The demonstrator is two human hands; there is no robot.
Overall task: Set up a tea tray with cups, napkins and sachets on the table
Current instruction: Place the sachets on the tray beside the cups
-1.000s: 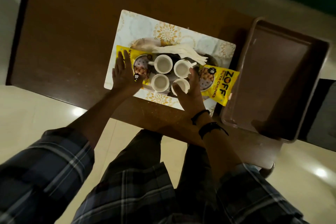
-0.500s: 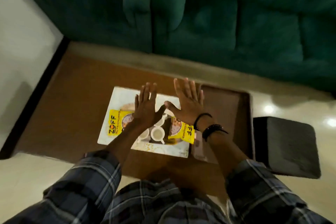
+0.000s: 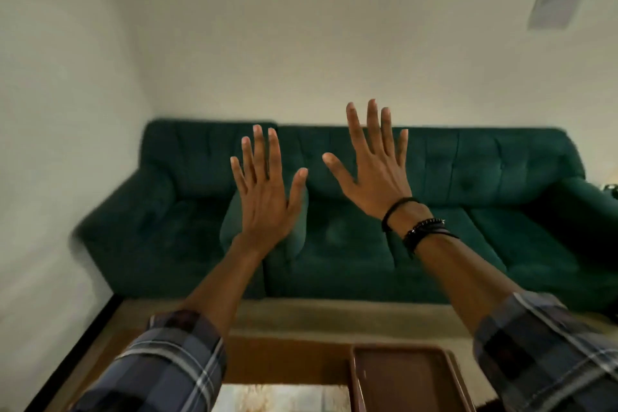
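Where the table (image 3: 287, 361) ends, a green sofa (image 3: 468, 211) stands.

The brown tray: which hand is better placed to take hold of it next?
Probably the right hand. Both hands are raised, open and empty, but the brown tray lies low on the right, close to the right forearm; the left hand is farther across.

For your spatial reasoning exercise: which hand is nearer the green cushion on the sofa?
Left. The left hand is raised directly in front of the cushion, overlapping it; the right hand is up to its right.
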